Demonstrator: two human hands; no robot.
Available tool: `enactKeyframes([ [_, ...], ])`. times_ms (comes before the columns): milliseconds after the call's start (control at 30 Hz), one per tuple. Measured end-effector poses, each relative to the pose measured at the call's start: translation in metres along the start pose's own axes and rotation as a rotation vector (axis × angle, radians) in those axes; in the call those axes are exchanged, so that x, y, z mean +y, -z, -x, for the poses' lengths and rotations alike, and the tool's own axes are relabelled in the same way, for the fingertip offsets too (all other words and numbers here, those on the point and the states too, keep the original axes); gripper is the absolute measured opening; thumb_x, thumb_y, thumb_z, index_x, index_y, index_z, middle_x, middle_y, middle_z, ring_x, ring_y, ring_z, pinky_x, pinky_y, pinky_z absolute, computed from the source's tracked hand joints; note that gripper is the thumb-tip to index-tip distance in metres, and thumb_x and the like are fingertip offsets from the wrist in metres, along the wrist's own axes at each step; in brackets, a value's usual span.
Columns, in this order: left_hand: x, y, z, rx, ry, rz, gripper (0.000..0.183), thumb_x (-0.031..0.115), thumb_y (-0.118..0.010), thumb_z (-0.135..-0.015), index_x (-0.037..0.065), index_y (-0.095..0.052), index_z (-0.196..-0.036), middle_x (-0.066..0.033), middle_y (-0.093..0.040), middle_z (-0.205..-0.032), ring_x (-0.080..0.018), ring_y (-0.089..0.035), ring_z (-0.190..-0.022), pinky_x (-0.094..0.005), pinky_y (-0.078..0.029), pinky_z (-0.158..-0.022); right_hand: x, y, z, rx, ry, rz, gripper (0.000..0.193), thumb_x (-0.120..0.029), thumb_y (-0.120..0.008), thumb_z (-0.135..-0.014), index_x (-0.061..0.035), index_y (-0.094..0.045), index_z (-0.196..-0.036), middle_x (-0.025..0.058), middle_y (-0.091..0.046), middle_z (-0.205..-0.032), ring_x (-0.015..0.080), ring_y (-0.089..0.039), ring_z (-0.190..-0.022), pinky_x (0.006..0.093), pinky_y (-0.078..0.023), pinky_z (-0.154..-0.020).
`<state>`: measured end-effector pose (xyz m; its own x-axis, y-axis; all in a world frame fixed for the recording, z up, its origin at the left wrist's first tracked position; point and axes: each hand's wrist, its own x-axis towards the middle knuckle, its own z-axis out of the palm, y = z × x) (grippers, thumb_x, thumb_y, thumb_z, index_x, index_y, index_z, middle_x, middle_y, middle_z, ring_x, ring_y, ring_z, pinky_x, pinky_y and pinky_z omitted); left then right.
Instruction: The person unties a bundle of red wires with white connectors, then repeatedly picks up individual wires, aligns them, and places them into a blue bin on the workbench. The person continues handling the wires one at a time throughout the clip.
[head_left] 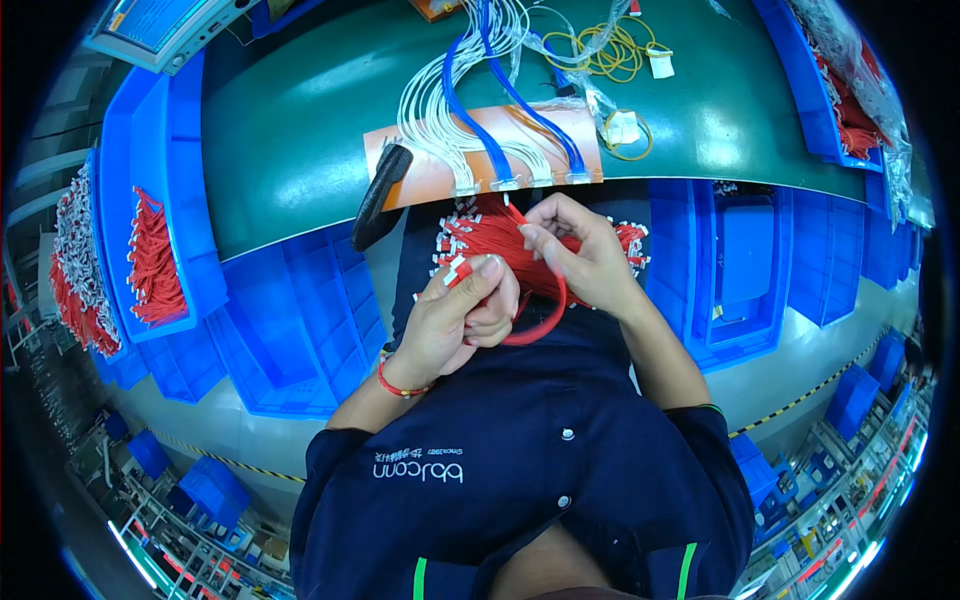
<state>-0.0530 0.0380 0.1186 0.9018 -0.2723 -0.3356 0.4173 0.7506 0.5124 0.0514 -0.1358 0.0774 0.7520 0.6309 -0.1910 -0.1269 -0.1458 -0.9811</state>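
Note:
My left hand [462, 312] is closed round red cables, and small white connectors poke out above its thumb. A red cable [558, 308] bows in a loop between my two hands. My right hand [578, 250] pinches the red cable close to its white end, which points up at the edge of an orange board [395, 137]. White cables [427, 95] and blue cables [468, 118] run to connectors along the board's near edge. Under my hands, a bundle of red cables [478, 238] with white connectors lies across my lap.
A black-handled tool [381, 198] lies at the board's left end, over the edge of the green table [290, 130]. Yellow cable [610, 52] is coiled behind it. Blue bins [165, 120] with red cables stand left and right; more blue bins [745, 250] sit below.

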Motion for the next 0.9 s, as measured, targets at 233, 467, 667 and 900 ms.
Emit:
enactKeyframes([
  [233,-0.004,-0.007,-0.005,0.384,-0.189,-0.289,0.026,0.02,-0.054,-0.105,0.0,-0.06,-0.12,0.0096,-0.035,-0.064,-0.0002,-0.024,-0.052,-0.022,-0.019,-0.047,-0.025,-0.007,0.017,0.067,0.281,0.297,0.011,-0.008,-0.068,-0.093,0.0007,-0.062,-0.096,0.0065,-0.064,-0.08,0.0106,-0.059,-0.065,0.0258,-0.047,-0.06],
  [467,-0.003,0.004,-0.015,0.185,-0.255,-0.278,0.027,0.019,-0.049,-0.105,-0.001,-0.063,-0.117,0.0058,-0.042,-0.065,-0.0005,-0.027,-0.05,-0.0222,-0.021,-0.046,-0.03,0.005,0.013,-0.283,-0.102,-0.275,0.012,-0.011,-0.063,-0.099,-0.0008,-0.062,-0.104,-0.0019,-0.058,-0.078,0.0037,-0.052,-0.071,0.0231,-0.045,-0.066],
  [667,0.001,0.008,-0.021,0.314,-0.33,-0.27,0.03,0.02,-0.046,-0.106,-0.002,-0.065,-0.1,0.0014,-0.049,-0.066,-0.0011,-0.029,-0.048,-0.0206,-0.022,-0.046,-0.032,0.054,0.024,-0.187,-0.071,-0.07,0.016,-0.004,-0.064,-0.095,-0.0002,-0.062,-0.11,-0.0017,-0.058,-0.077,0.0026,-0.052,-0.068,0.021,-0.044,-0.063],
  [900,0.004,0.014,-0.029,0.399,-0.365,-0.318,0.031,0.018,-0.048,-0.105,-0.005,-0.068,-0.099,0.0005,-0.053,-0.072,0.0015,-0.026,-0.047,-0.0201,-0.02,-0.044,-0.005,0.079,0.035,-0.115,0.056,-0.617,0.018,-0.01,-0.068,-0.092,0.0053,-0.064,-0.101,0.008,-0.058,-0.081,0.0148,-0.064,-0.07,0.029,-0.055,-0.064],
])
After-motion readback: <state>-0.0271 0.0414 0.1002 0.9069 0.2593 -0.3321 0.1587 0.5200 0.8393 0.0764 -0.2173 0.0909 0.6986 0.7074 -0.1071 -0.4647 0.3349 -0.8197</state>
